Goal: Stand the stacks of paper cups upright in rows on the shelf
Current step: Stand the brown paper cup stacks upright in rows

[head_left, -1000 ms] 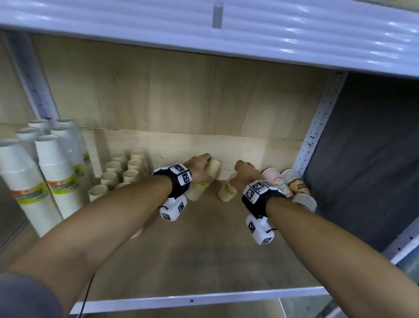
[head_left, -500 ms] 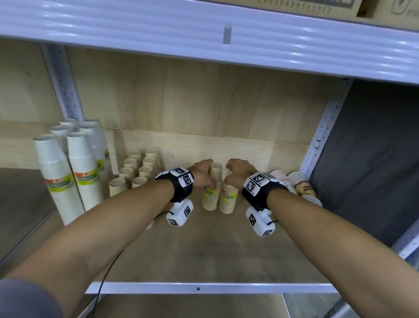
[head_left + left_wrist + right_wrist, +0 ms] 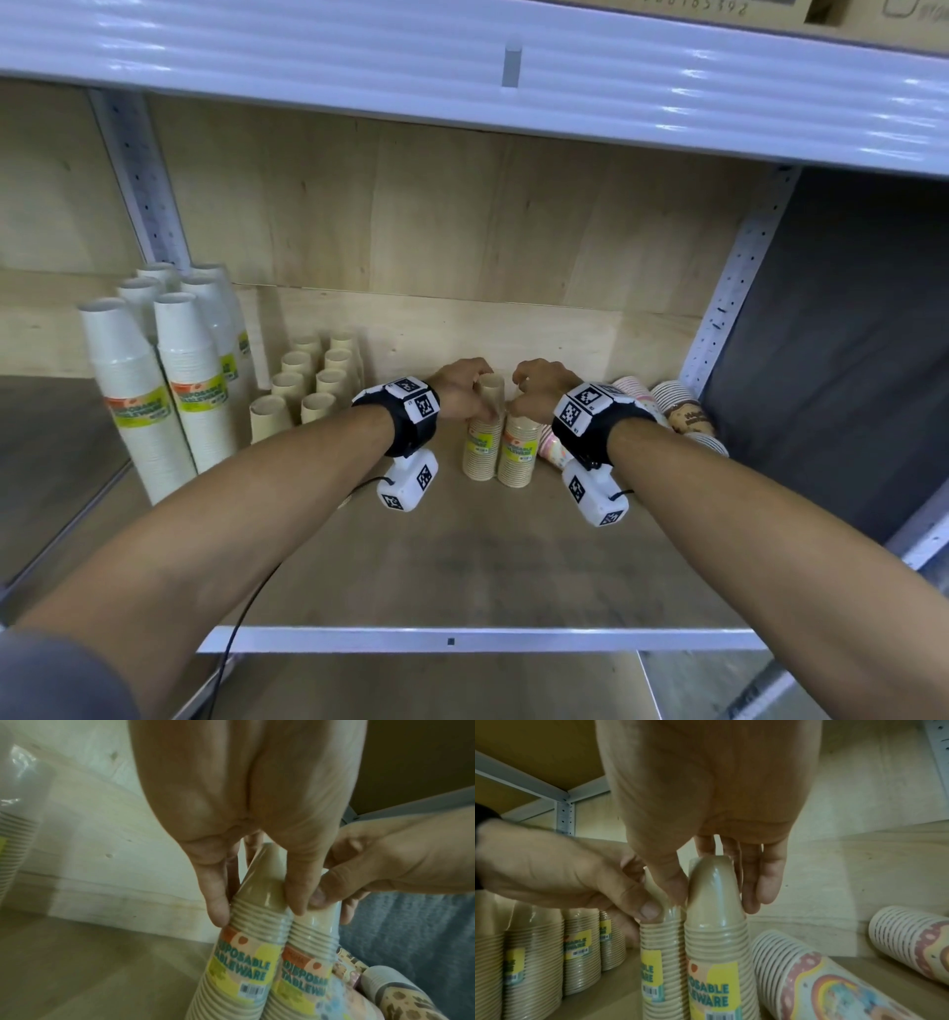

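Two wrapped stacks of beige paper cups with yellow labels stand upright side by side at the middle of the wooden shelf (image 3: 462, 560). My left hand (image 3: 464, 393) grips the top of the left stack (image 3: 482, 442), seen close in the left wrist view (image 3: 257, 902). My right hand (image 3: 536, 393) grips the top of the right stack (image 3: 519, 452), seen close in the right wrist view (image 3: 716, 912). The two hands nearly touch.
Several beige stacks (image 3: 313, 380) stand in rows to the left, beside tall white stacks (image 3: 169, 380). Patterned stacks (image 3: 678, 411) lie on their sides at the right, by the white upright post (image 3: 729, 303). A white shelf beam (image 3: 462, 82) hangs overhead.
Both beige stacks have gone from lying tilted to standing upright together. My hands have drawn close to each other at the stack tops.
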`<state>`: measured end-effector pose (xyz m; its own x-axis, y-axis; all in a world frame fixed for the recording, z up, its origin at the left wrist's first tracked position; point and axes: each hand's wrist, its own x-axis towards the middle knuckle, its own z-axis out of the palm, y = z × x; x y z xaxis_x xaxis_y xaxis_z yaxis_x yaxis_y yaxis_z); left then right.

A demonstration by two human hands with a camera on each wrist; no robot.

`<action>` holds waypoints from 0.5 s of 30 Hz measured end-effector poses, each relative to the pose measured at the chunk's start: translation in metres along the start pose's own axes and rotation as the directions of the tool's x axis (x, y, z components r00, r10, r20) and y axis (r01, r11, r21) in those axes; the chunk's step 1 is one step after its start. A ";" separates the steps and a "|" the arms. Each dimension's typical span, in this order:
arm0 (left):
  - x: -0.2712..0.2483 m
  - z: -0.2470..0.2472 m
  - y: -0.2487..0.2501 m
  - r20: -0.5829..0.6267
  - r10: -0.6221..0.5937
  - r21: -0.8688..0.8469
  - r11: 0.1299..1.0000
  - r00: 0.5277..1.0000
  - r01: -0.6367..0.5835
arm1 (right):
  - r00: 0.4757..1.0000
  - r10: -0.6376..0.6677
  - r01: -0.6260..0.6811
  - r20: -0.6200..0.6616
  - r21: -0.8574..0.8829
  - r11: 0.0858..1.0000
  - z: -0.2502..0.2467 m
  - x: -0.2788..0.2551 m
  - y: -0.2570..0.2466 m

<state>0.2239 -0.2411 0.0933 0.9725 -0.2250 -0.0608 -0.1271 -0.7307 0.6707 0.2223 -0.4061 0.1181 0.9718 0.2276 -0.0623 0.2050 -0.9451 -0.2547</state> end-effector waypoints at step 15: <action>0.001 -0.012 0.022 -0.070 0.070 0.155 0.986 0.995 -0.059 | 0.999 0.039 -0.039 -0.020 -0.030 0.999 -0.009 -0.005 -0.005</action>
<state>0.2244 -0.2501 0.1169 0.9725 -0.2297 0.0386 -0.2125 -0.8072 0.5507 0.2178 -0.4040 0.1286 0.9811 0.1860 -0.0532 0.1699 -0.9599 -0.2231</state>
